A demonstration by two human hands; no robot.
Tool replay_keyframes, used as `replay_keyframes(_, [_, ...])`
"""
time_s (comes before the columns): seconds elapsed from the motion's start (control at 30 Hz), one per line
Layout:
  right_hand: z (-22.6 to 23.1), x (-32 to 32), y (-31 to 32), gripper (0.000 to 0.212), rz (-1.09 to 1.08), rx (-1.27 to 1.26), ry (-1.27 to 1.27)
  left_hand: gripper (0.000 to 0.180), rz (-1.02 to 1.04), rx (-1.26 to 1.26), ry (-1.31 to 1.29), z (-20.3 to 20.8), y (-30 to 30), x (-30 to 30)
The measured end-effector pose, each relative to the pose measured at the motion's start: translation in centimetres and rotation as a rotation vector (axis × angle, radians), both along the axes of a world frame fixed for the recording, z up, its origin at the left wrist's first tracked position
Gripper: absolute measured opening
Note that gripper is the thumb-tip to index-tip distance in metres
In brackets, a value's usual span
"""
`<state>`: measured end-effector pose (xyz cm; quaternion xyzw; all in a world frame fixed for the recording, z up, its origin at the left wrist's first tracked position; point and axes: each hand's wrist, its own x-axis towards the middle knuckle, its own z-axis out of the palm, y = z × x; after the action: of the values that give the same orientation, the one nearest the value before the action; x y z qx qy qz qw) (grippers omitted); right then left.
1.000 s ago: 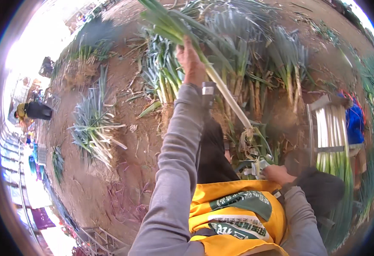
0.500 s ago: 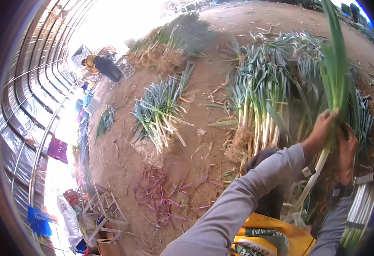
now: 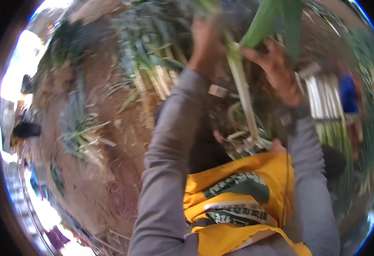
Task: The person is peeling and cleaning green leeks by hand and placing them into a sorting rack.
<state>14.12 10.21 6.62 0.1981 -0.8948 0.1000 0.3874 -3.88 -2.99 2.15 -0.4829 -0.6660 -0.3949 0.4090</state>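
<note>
Left hand (image 3: 207, 42): one, at twelve o'clock, blurred; whether it was closed around anything could not be told.
Right hand (image 3: 278, 70): one, at two o'clock, its thumb and fingers spread wide, the thumb side just beside the leek's neck; touch could not be made out.
Leek between the hands (image 3: 243, 87): one, its neck at three o'clock from the left hand and ten o'clock from the right; the pale stalk slanted down toward half past five.
Green blades (image 3: 261, 23): two broad ones stood at twelve o'clock from the right hand.
Sleeves (image 3: 174, 128): two, grey, one along each arm.
Apron (image 3: 261, 164): one, yellow, between four and five o'clock.
Ground leeks: three heaps, a large one at eleven o'clock (image 3: 152, 59), a dark one at ten (image 3: 63, 47) and a small one at nine (image 3: 84, 138); their stalks were too blurred to count.
Pale leek bundle (image 3: 323, 98): one, between two and three o'clock, with one grey strap (image 3: 328, 120) across it.
Blue thing (image 3: 348, 91): one, just beside that bundle at three o'clock.
</note>
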Motion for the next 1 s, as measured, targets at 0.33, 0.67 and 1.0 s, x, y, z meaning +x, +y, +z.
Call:
replay_keyframes(0.33, [-14.8, 10.5, -2.1, 0.036, -0.025, -1.222, -1.054, 0.025, -0.698, 0.720, -1.238, 1.8, -2.3, 0.8])
replay_keyframes(0.67, [-23.8, 15.5, -2.6, 0.031, -0.380, -0.723, -1.277, 0.018, -0.656, 0.637, -1.137, 3.4, -2.1, 2.1])
replay_keyframes(1.0, [-5.9, 1.4, -3.7, 0.026, -0.222, -0.737, -0.287, 0.028, -0.965, 0.476, -1.456, 2.3, -0.1, 2.3])
